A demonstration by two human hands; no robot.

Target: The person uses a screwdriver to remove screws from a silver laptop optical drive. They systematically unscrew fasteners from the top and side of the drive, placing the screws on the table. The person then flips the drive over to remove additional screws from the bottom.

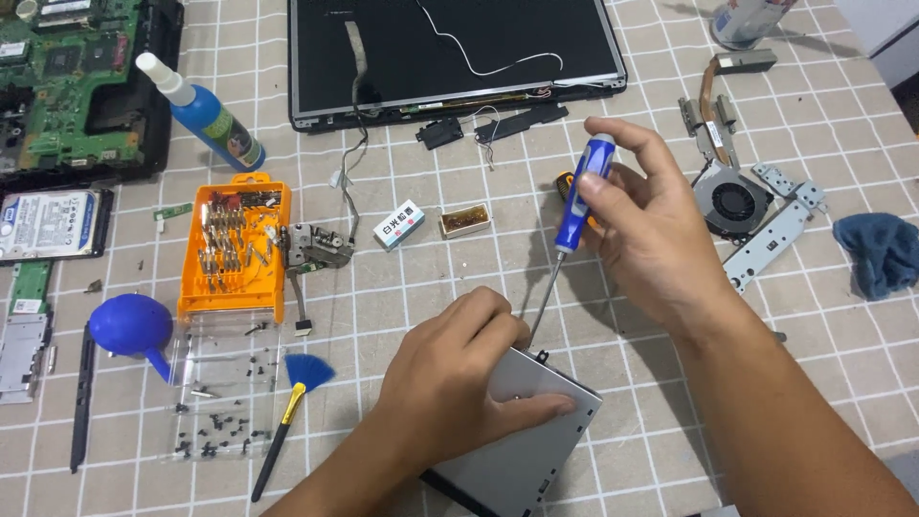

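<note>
My right hand [651,225] grips a blue-handled screwdriver [580,196] held nearly upright, its thin shaft running down to the far corner of a flat grey metal drive unit [536,450]. My left hand [450,373] lies palm-down on top of that unit and presses it against the checked mat, thumb stretched toward its right edge. Part of the unit is hidden under this hand.
An orange bit case [235,249] with a clear lid holding several loose screws [215,402], a small brush [287,421], a blue air blower [129,325], a spray bottle [206,115], a laptop screen panel [450,48], a motherboard [77,77], a hard drive [48,225], a cooling fan [732,201] and a blue cloth [881,251] lie around.
</note>
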